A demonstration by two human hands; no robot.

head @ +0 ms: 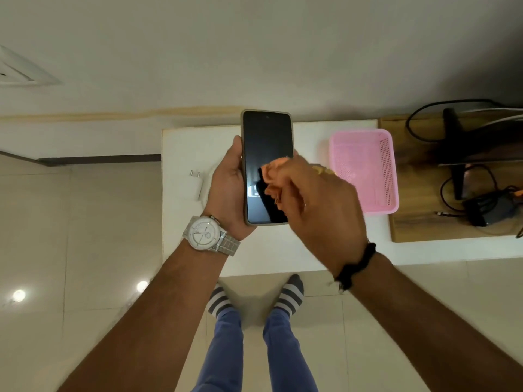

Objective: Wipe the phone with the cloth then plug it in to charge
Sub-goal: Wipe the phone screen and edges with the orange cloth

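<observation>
Above the white table (198, 142), the left hand (226, 190) grips the phone (266, 165); the right hand (319, 205), somewhat blurred, presses the bunched orange cloth (273, 176) against its screen.

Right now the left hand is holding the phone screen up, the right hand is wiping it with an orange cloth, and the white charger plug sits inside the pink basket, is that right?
Not quite. The head view shows the white charger plug lying on the white table left of the phone, not in the pink basket. The rest holds: the left hand holds the phone, the right hand wipes with the orange cloth.
</observation>
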